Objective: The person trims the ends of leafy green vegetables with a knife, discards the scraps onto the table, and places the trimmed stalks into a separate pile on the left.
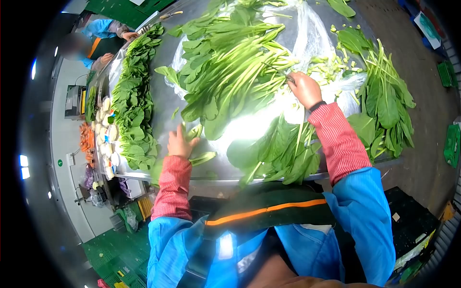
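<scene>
A big pile of leafy green stalks (240, 72) lies across the metal table, its pale stem ends pointing right. At those stem ends my right hand (305, 89) is closed around a small dark tool, perhaps a knife, whose blade is hard to make out. My left hand (180, 144) is near the table's front edge with its fingers apart, over a few loose stems (202, 157). Between my hands, loose broad leaves (288, 149) lie at the front edge. Cut stem pieces (326, 69) are scattered on clear plastic beyond my right hand.
A long row of bunched greens (134, 96) runs along the left. Past it are white vegetables (106, 129) and carrots (87, 139). More greens (386, 101) hang over the right edge. A co-worker (103, 41) stands at the far left. Green crates (120, 257) are at lower left.
</scene>
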A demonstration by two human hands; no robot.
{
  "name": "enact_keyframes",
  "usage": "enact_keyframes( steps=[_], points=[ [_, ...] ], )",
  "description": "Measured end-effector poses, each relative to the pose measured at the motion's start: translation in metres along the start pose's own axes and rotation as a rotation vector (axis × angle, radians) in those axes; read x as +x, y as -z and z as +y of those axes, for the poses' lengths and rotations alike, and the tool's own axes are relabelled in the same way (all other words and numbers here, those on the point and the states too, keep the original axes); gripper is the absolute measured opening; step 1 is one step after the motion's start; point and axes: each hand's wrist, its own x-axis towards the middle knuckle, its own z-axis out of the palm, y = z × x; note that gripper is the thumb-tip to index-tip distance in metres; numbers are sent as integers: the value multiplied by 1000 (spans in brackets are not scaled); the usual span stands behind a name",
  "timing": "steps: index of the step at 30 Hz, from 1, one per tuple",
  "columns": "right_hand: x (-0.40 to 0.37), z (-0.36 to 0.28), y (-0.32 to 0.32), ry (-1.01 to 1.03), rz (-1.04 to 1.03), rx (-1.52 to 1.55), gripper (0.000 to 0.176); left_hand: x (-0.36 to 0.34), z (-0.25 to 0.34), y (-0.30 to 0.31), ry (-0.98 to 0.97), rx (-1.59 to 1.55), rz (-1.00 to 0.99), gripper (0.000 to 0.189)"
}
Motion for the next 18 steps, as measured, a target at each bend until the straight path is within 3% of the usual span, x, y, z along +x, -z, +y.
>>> enact_keyframes(
  steps=[1, 2, 5, 6, 8, 12, 15, 16, 18],
  points=[
    [10, 4, -7, -10, -39, -80, 23, -3, 7, 1, 52, 3, 37, 83],
    [17, 8, -13, -20, -79, -161, 21, -6, 15, 3, 75, 6, 98, 78],
    [24, 8, -11, -54, -141, -245, 18, 8, 62, 36, -131, -284, 371, 61],
    [20, 6, -5, -24, -130, -228, 17, 12, 88, 56, -208, -458, 322, 42],
    [7, -8, 12, 22, -119, -189, 15, 21, 133, 69, -435, -604, 325, 26],
    [-31, -57, 61, 94, -53, -123, 15, 36, 232, 92, -747, -686, 242, 37],
    [-51, -78, 87, 117, -4, -75, 18, 42, 274, 80, -763, -600, 219, 30],
    [-56, -78, 92, 96, 51, -37, 19, 41, 279, 82, -699, -648, 0, 27],
    [-65, -74, 106, 45, 233, 38, 18, 40, 283, 77, -618, -838, -28, 26]
  ],
)
